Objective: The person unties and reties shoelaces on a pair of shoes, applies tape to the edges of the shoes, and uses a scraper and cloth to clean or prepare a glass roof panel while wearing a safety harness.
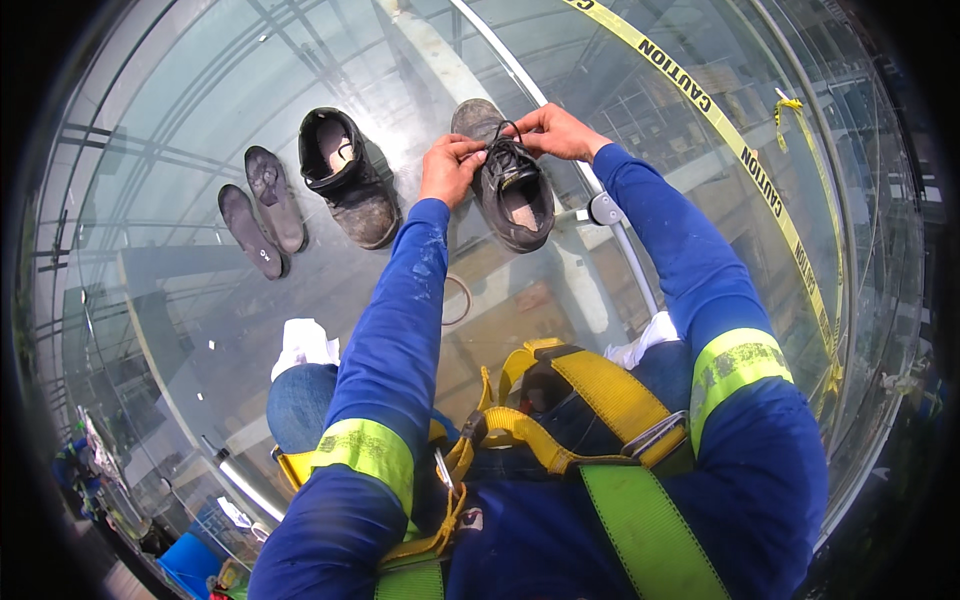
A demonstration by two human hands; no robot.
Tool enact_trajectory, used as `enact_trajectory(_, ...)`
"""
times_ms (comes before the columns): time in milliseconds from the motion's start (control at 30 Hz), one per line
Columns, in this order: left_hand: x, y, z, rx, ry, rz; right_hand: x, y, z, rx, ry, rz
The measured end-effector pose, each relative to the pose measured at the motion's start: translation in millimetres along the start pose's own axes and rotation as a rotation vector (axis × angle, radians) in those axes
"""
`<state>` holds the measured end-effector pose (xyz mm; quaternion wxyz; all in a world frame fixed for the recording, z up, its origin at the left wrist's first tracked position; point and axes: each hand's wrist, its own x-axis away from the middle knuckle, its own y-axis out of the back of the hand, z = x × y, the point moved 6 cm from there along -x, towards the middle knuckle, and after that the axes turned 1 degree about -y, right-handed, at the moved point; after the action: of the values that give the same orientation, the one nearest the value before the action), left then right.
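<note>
A dark, scuffed lace-up shoe (475, 118) lies on the glass surface (200, 310), its toe away from me and its opening facing up. At its left side my left hand (452, 165) pinches the black laces (508, 152). From the right, my right hand (560, 135) also has its thumb and finger closed on the laces. To the left stands another dark shoe (365, 215), its opening uncovered with a pale inside. Two dark insoles (277, 200) lie side by side farther left.
A metal rail (630, 255) runs diagonally past the shoe's right side. Yellow printed barrier tape (720, 125) stretches along the right. My yellow harness straps (610, 400) hang below my arms. At the lower left are a blue object (185, 560) and what looks like another person (75, 465).
</note>
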<state>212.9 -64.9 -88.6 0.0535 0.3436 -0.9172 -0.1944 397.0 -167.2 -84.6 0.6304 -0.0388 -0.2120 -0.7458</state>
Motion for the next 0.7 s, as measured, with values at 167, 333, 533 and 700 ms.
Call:
enact_trajectory(167, -3.1, -7.0, -17.7, -0.434, -0.155, -0.169, -14.1, -25.4, 34.8, 0.704, 0.267, -0.157)
enact_trajectory(333, -11.1, -0.1, -15.0, -0.411, 0.051, -0.119, -17.0, -17.7, 29.8, 0.435, 0.095, -0.132)
enact_trajectory(533, 15.7, 6.2, -9.8, 0.494, 0.104, 0.149, -9.5, -14.9, 22.6, 0.416, 0.105, -0.065)
enact_trajectory(700, 36.4, -10.8, -34.2, -0.182, 0.053, 0.086, 6.6, -2.2, 32.9, 0.513, 0.116, -0.432)
